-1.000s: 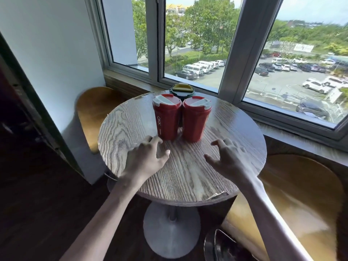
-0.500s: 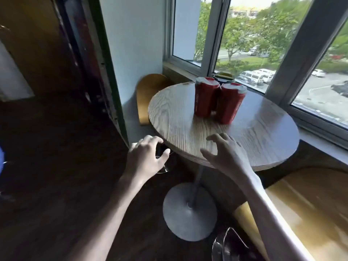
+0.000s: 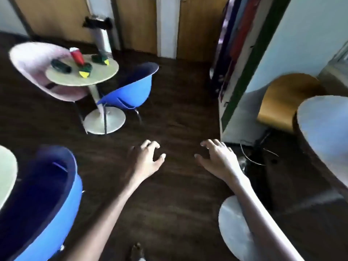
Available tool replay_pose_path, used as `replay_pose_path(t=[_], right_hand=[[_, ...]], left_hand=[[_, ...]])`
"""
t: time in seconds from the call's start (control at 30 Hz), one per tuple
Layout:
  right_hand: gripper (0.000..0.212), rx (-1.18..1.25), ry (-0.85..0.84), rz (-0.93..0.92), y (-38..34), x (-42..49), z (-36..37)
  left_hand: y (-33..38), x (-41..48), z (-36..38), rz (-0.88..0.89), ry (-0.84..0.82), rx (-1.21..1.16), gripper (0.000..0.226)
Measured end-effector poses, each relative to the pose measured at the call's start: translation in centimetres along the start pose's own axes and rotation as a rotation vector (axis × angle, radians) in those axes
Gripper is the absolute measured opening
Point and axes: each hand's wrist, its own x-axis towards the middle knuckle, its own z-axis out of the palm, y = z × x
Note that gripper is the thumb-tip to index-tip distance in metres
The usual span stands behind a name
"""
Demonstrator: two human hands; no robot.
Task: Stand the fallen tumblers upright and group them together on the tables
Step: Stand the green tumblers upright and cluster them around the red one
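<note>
Head view: round table [image 3: 105, 71] at 10 o'clock, well apart from both hands. On it, three green tumblers [image 3: 61, 65] lie toppled and scattered. The red tumbler [image 3: 77, 57] is blurred, so upright or tilted I can't tell. This table is probably not sorted yet. Left hand [image 3: 146, 160] and right hand [image 3: 218, 159] are out front over the floor, palms down, fingers loosely curled, holding nothing; likely free for the reach.

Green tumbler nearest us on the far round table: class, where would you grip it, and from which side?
Probably grip the green tumbler round its dark body, from above: it lies on its side, yellow lid towards us.
</note>
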Motion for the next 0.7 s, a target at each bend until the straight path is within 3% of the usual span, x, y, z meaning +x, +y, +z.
replay_pose_path(t=[0.27, 0.4, 0.7], right_hand=[[0.047, 0.033, -0.22, -0.226, -13.2, 8.2, 8.6], [0.048, 0.039, -0.263, -0.29, -17.7, 12.2, 10.8], [0.049, 0.045, -0.28, -0.38, -22.2, 23.9, 14.0]], left_hand=[[-14.7, -1.5, -4.5, -0.266, 0.021, 0.103, 0.041], [-18.1, 0.0, -7.0, -0.315, 0.001, 0.256, 0.031], [-24.3, 8.6, -8.1, -0.353, 0.066, 0.266, 0.033]])
